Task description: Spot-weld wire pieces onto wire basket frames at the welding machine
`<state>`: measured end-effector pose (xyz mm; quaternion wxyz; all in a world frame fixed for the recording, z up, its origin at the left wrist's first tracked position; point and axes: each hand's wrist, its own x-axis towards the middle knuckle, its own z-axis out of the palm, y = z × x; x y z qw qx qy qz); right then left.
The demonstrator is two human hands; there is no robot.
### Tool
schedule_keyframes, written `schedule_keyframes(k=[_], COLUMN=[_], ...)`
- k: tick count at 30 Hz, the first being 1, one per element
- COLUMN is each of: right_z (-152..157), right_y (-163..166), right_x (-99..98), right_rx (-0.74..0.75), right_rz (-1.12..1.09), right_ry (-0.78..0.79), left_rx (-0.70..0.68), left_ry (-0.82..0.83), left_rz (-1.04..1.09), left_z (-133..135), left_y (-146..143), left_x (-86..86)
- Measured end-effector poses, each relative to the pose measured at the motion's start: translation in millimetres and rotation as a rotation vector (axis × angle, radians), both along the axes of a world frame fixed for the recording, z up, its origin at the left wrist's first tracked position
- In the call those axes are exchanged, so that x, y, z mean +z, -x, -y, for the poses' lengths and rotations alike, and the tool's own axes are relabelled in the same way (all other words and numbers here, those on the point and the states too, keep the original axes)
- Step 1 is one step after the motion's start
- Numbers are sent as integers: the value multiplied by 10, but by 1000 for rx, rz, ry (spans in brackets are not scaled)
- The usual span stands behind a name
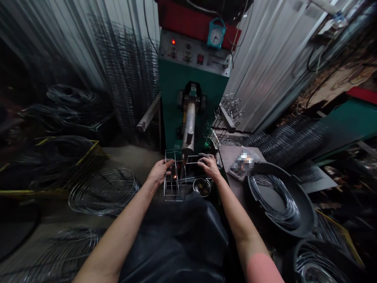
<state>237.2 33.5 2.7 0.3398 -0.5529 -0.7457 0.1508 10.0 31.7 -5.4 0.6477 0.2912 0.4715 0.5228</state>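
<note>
Pale, ridged wall panels (126, 19) rise at 11 o'clock in a dimly lit workshop, with matching panels (268, 27) at 1 o'clock catching some of the room's brightest light. A bare grey floor (126, 155) stretches toward 9 o'clock, where a yellow-edged crate (87, 152) sits. At 4 o'clock stands a small flat-topped table (226, 155), while the far edges at 3 and 9 o'clock sink into shadow.

The wire frame (176, 177) is before the machine (173, 74), with wire hoops (107, 190) left and wire coils (290, 206) in a tub (308, 212) right.
</note>
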Motion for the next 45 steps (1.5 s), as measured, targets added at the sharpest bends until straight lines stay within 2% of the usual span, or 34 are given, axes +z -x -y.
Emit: schedule_keyframes(k=[3,5,6,8,11,13,14,16,19,22,26,29,31,33,36,38,41,43,45], right_z=[226,520,705,1112,1655,1879,1945,2005,1980,1900,1787,1727,1706,1694,1662,1609,1482,1397,1343], right_y=[52,115,163,301,595,777,843,915,897,825,775,765,746,714,674,666,643,567,405], right_x=[13,-48,-107,-265,-475,-503,-473,-334,10,391,768,910,965,1006,1032,1008,910,829,767], right_rx=[-149,-234,-241,-158,128,282,306,254,142,168,233,216,184,162,143,113,90,111,100], right_rz=[-42,-110,-160,-280,-397,-430,-445,-502,-720,-1010,-1228,-1347,-1444,-1546,-1647,-1655,-1546,-1382,-1157], right_ry=[-156,-229,-214,-67,265,373,376,327,328,450,579,724,794,856,931,954,1003,1023,944], left_rx=[-13,-35,-47,-62,-84,-127,-152,-190,-161,-185,-369,-303,-243,-258,-279,-280,-305,-252,-175], left_ry=[-4,-4,-1,18,63,69,56,4,-154,-485,-989,-1117,-1093,-1021,-792,-633,-465,-354,-244], left_rz=[-29,-47,-52,-55,-53,-62,-78,-139,-324,-565,-859,-980,-977,-929,-823,-730,-567,-489,-440], left_z=[89,206,280,448,689,824,887,1023,1285,1594,1948,2142,2249,2336,2414,2429,2414,2388,2348], left_y=[15,29,37,53,88,123,149,228,414,613,747,750,737,721,686,655,604,575,555], left_x=[39,43,35,10,10,67,109,196,239,134,-3,-11,-32,-91,-188,-194,-89,13,90])
